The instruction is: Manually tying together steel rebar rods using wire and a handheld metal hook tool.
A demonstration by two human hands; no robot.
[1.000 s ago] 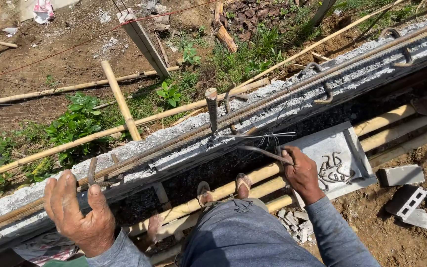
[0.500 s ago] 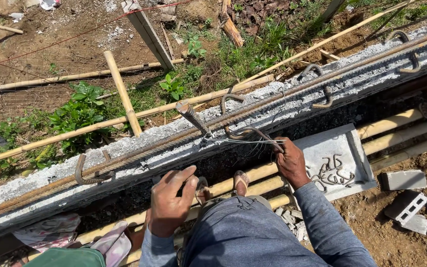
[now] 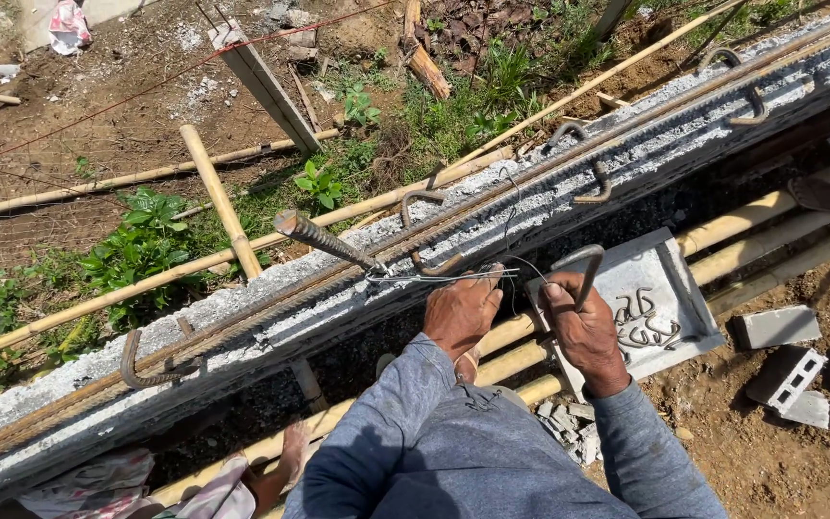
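Item: my left hand (image 3: 461, 312), fingers pinched on thin tie wire (image 3: 453, 277) lying atop the block wall (image 3: 242, 322) beside the long rebar (image 3: 549, 159). My right hand (image 3: 583, 322), fingers clamped round a bent rebar hook (image 3: 583, 264). Risk, as I judge it: wire slips or snaps if pulled unevenly; hook drops into the gap.

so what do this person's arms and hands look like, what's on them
Both arms are covered down to the wrist by long sleeves of plain grey-blue cloth, loose and creased, with no markings showing. The left hand and right hand are bare: no gloves, rings or watch can be seen. The same grey-blue cloth runs on over the shoulders and body below.
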